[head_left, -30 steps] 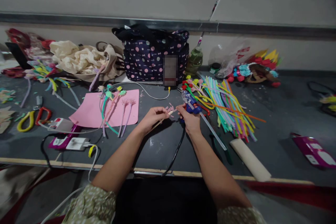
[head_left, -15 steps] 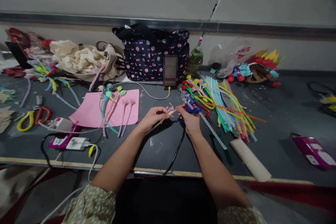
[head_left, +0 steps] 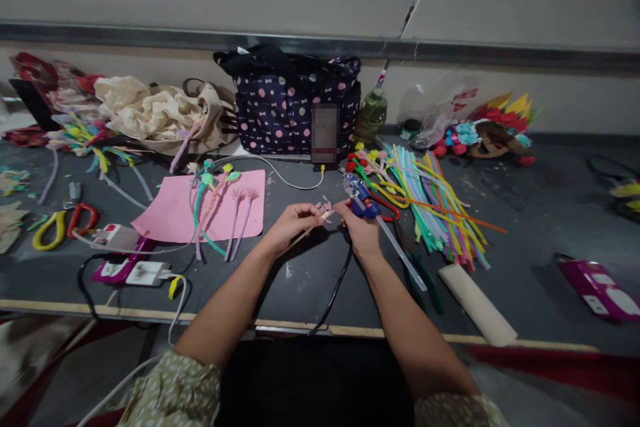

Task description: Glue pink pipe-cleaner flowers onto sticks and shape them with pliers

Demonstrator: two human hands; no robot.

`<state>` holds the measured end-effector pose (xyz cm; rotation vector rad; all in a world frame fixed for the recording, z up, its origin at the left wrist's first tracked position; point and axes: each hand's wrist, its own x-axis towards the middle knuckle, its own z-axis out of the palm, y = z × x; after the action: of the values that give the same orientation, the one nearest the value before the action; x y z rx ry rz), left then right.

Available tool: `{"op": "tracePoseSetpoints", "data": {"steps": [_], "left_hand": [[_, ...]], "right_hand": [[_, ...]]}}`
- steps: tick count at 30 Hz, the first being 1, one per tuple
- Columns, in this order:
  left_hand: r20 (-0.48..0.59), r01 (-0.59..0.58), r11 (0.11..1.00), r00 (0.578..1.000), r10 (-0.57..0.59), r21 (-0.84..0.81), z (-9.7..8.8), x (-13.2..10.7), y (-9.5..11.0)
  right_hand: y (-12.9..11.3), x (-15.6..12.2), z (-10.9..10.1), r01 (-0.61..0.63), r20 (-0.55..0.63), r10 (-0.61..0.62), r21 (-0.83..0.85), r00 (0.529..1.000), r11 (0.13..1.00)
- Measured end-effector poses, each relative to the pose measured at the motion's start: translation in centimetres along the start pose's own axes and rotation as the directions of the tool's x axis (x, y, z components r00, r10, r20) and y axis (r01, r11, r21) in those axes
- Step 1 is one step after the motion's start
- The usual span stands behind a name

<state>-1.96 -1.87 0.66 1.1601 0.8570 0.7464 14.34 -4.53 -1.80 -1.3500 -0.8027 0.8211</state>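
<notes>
My left hand is closed in a pinch on a thin wooden stick with a small pink pipe-cleaner flower at its tip. My right hand grips a blue glue gun whose nozzle points left, close to the flower. A clear glue stick juts out behind the gun, and its black cord runs toward the table's front edge. Both hands hover just above the dark table at its middle.
A pink sheet with finished pipe-cleaner flowers lies to the left. Several coloured pipe cleaners are piled to the right, with a cardboard tube near them. Scissors, a power strip, a spotted bag and a bottle stand around.
The glue gun in my right hand has tipped slightly upward and its glue stick swung a little left. My left hand with the stick has stayed still.
</notes>
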Motion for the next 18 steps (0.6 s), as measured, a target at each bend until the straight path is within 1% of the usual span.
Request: {"op": "tracePoseSetpoints", "data": {"steps": [4,13,18], "left_hand": [[-0.004,0.006,1.0,1.0,-0.006,-0.002,0.0,-0.1,0.1],[0.012,-0.008,1.0,1.0,0.008,0.002,-0.1,0.1,-0.1],[0.013,-0.011,1.0,1.0,0.011,0.0,-0.2,0.1,-0.2]], "right_hand": [[-0.3,0.0,0.0,0.038,-0.011,-0.038,-0.015,0.999,0.999],[-1.5,-0.7,0.2,0.031,-0.024,-0.032,-0.048,0.999,0.998],[-1.5,-0.7,0.2,0.063,-0.015,-0.064,-0.058,0.998,0.996]]}}
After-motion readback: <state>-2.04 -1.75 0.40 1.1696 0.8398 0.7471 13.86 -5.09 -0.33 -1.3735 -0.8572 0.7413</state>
